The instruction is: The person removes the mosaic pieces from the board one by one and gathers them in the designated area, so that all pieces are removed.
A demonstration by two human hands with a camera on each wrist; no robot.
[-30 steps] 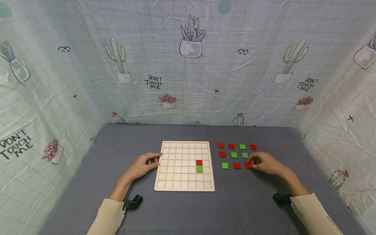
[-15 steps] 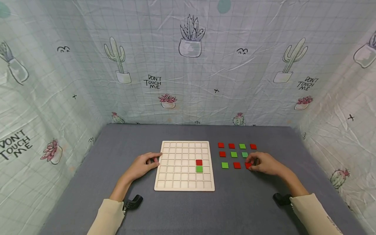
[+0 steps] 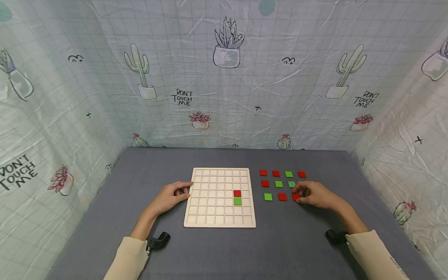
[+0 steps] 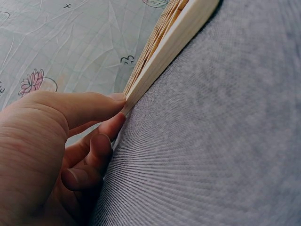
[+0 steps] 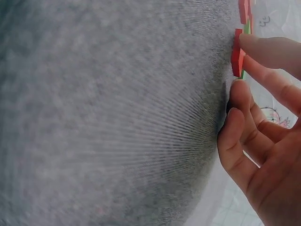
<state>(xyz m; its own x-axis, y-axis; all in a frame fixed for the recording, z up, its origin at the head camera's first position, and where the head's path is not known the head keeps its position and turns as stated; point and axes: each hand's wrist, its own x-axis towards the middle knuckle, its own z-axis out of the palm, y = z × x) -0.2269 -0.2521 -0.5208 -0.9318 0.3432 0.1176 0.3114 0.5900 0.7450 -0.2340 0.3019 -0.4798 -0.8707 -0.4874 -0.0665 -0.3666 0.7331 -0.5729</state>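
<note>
A pale wooden grid board (image 3: 213, 210) lies on the table, with a red tile (image 3: 237, 193) and a green tile (image 3: 237, 201) in adjoining cells on its right side. My left hand (image 3: 172, 198) touches the board's left edge with extended thumb and index finger; the left wrist view shows the thumb tip (image 4: 117, 97) against the wooden rim (image 4: 160, 56). To the right of the board, my right hand (image 3: 315, 193) pinches a red tile (image 3: 295, 197) between thumb and index finger, low at the tabletop. In the right wrist view that red tile (image 5: 237, 54) is seen edge-on, partly covered by the thumb.
Loose red and green square tiles lie in rows right of the board, among them a green tile (image 3: 268, 197), a red tile (image 3: 282, 197) and a bluish-green tile (image 3: 291, 184) by my right fingers. A cactus-print cloth (image 3: 259, 85) surrounds the grey table (image 3: 224, 252) at back and sides.
</note>
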